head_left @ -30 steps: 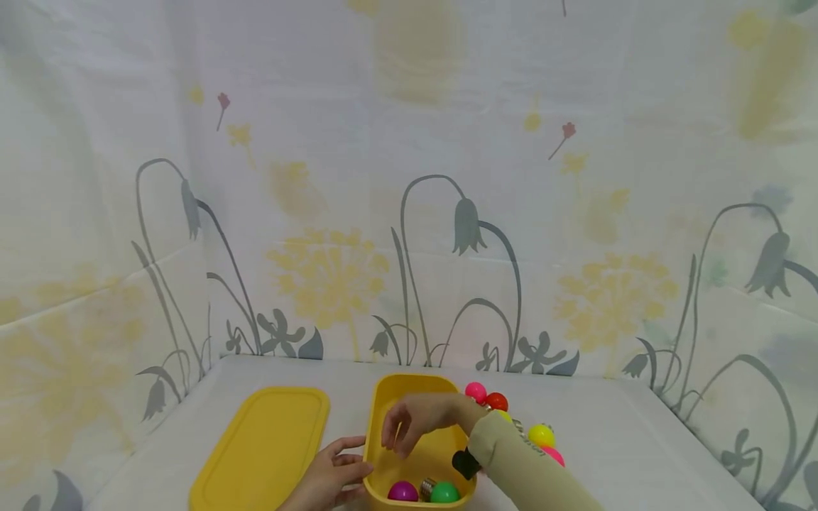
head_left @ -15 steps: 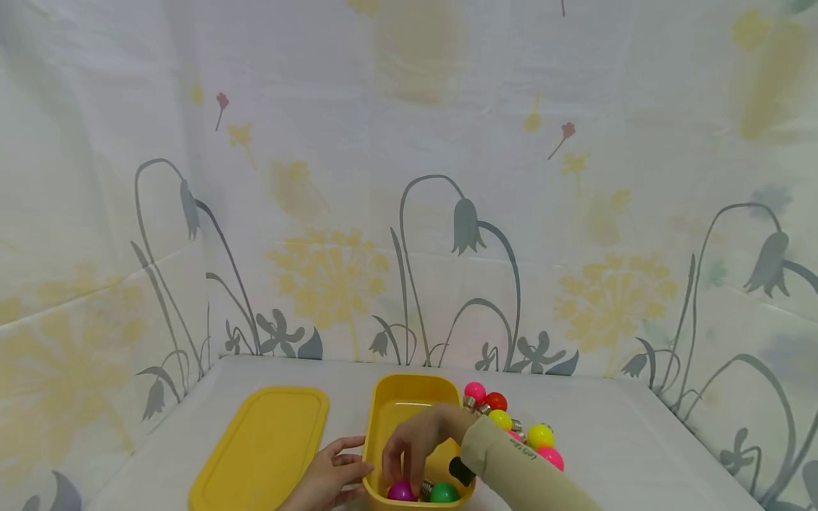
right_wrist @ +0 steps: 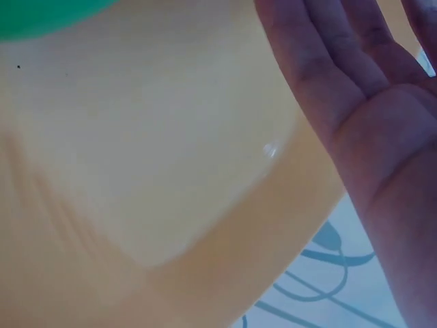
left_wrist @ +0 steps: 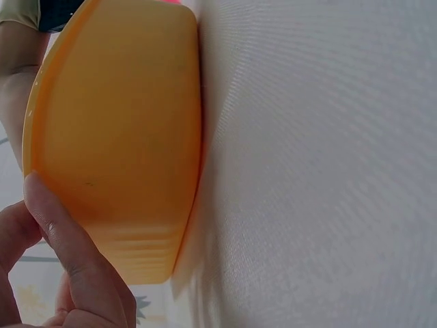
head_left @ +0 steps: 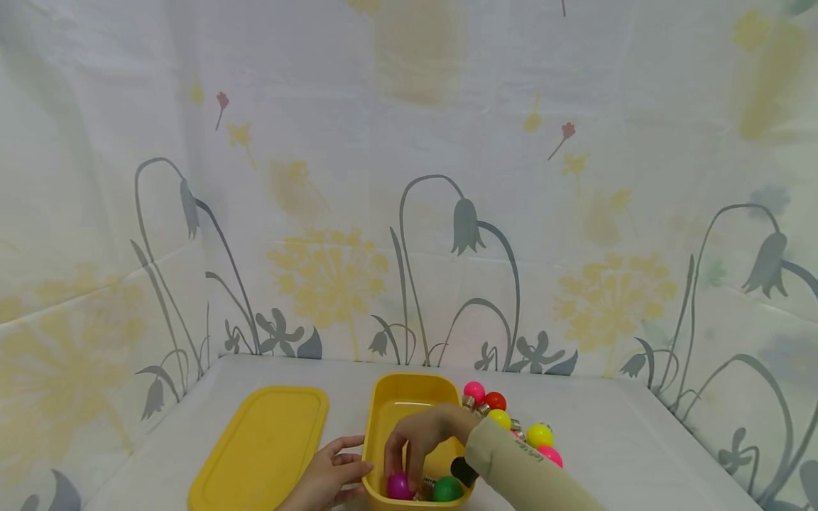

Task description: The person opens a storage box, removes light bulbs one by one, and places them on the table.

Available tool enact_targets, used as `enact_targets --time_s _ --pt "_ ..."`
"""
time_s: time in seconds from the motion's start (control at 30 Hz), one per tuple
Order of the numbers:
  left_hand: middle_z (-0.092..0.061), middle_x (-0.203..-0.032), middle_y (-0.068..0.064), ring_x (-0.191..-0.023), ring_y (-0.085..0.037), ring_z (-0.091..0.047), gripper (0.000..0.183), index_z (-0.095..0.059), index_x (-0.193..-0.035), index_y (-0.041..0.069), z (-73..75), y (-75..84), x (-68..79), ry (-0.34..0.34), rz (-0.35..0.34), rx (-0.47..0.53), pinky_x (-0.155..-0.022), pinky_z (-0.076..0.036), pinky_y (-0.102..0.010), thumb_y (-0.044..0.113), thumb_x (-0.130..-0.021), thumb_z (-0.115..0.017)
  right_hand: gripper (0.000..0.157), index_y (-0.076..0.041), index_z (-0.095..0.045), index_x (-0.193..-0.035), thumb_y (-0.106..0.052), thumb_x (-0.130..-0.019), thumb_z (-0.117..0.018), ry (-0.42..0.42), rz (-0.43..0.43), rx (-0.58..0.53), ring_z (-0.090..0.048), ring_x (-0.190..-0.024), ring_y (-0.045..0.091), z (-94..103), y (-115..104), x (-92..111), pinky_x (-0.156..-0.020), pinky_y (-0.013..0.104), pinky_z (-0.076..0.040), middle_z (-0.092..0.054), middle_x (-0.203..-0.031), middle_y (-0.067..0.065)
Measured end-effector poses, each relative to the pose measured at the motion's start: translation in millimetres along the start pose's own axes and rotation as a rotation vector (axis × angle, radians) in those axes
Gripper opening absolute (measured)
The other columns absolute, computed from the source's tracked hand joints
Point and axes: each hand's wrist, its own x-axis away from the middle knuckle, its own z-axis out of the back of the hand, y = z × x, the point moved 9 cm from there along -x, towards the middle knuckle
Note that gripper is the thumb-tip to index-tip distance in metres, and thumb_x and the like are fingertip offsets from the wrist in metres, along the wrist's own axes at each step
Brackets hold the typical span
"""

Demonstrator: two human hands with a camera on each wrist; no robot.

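A yellow box stands at the front middle of the table. Inside its near end lie a purple light bulb and a green light bulb, both with metal screw bases. My right hand reaches down into the box and pinches the purple bulb between fingers and thumb. In the right wrist view its fingertips and the purple bulb are out of frame. My left hand rests its fingers against the box's left wall; the left wrist view shows a fingertip at the rim.
A yellow lid lies flat left of the box. Right of the box is a loose group of bulbs, among them a red bulb, a yellow bulb and a pink bulb. A flower-patterned curtain hangs behind the table.
My right hand has lowered into the near end of the box and taken hold of the purple bulb. The purple bulb has shifted slightly; the left hand stays in place.
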Motion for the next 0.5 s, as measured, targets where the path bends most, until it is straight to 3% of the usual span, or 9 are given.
enact_targets --time_s 0.33,0.5 --pt "-0.057 -0.094 -0.011 -0.075 -0.016 -0.06 0.055 -0.041 -0.13 -0.006 0.6 0.9 -1.2 -0.001 0.007 -0.015 -0.073 -0.055 -0.033 0.014 -0.086 -0.067 0.022 -0.01 -0.064 -0.1 -0.001 -0.081 -0.07 0.214 0.081 0.004 -0.061 -0.084 0.013 18.1 -9.7 20.5 -0.077 0.023 -0.051 -0.065 -0.092 -0.002" --pt "-0.057 -0.094 -0.011 -0.077 -0.015 -0.059 0.055 -0.04 -0.13 -0.007 -0.3 2.1 2.5 -0.027 -0.022 0.007 -0.073 -0.054 -0.032 0.014 -0.087 -0.067 0.02 -0.009 -0.064 -0.099 -0.004 -0.082 -0.07 0.301 0.114 -0.019 -0.061 -0.084 0.014 23.2 -11.4 32.1 -0.076 0.023 -0.051 -0.065 -0.092 -0.001"
